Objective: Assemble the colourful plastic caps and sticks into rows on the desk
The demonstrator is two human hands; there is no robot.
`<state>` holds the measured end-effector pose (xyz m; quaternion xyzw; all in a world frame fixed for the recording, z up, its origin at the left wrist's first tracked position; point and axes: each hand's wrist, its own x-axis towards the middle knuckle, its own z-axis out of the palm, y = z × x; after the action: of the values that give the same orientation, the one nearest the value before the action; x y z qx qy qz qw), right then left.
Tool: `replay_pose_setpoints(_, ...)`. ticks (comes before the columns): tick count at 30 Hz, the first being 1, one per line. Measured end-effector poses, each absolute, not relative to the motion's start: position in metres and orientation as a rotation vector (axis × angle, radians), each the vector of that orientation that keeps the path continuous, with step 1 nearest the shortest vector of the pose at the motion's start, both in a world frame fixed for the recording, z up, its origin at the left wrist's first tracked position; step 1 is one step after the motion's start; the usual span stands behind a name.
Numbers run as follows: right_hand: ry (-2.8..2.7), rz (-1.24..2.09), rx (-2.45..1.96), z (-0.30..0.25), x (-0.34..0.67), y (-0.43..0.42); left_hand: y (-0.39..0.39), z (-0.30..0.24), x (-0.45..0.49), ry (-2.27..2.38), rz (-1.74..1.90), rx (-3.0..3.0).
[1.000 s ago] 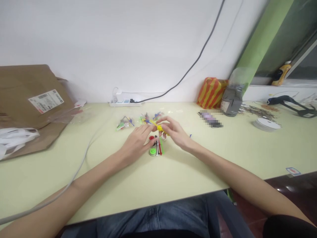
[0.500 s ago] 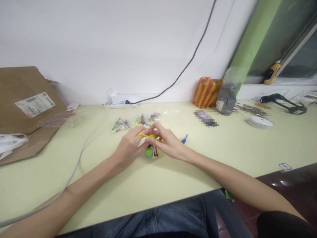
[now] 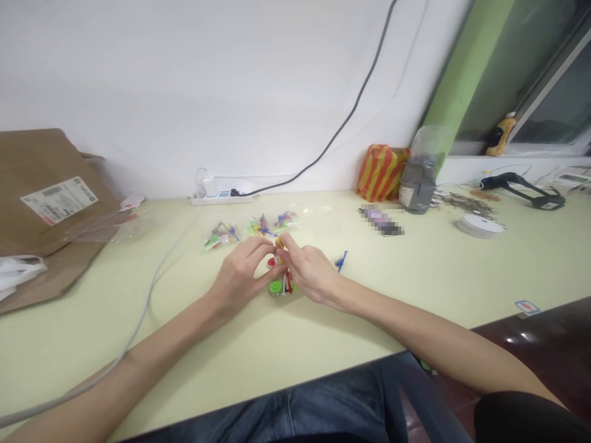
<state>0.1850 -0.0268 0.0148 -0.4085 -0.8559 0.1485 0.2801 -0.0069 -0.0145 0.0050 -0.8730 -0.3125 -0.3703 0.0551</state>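
Observation:
My left hand [image 3: 244, 275] and my right hand [image 3: 308, 272] meet over the middle of the pale yellow table [image 3: 323, 326]. Both pinch a small yellow plastic piece [image 3: 279, 244] between thumb and fingertips. Under the hands lies a little heap of plastic parts: a green wheel [image 3: 276, 287], a red piece [image 3: 271, 262] and thin red and white sticks. A small blue part [image 3: 341, 261] lies just right of my right hand. Clear bags of coloured parts [image 3: 252, 229] sit just beyond the fingers.
A white power strip [image 3: 220, 196] with a dark cable lies at the wall. A brown paper bag [image 3: 44, 203] fills the left. A grey cord [image 3: 138, 320] crosses the table. At the right are a striped bag [image 3: 381, 172], a grey pouch [image 3: 416, 183] and a white spool [image 3: 480, 225].
The yellow piece has turned from lying flat across my fingers to standing more upright, and both hands have drawn closer around it. The view has shifted slightly to the right.

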Motion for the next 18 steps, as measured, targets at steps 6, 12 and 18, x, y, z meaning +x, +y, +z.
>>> replay_pose_setpoints(6, -2.114, 0.768, -0.798, 0.017, 0.187, -0.023, -0.016, 0.005, -0.005, -0.937, -1.116, -2.668)
replay_pose_setpoints(12, -1.935, 1.000, -0.604, 0.020, 0.186, -0.018, -0.018, 0.006, -0.004, -1.026, -1.049, -2.660)
replay_pose_setpoints(18, -1.857, 1.462, -0.466, 0.019, 0.191, -0.011, -0.021, 0.008, -0.005, -1.080, -0.919, -2.793)
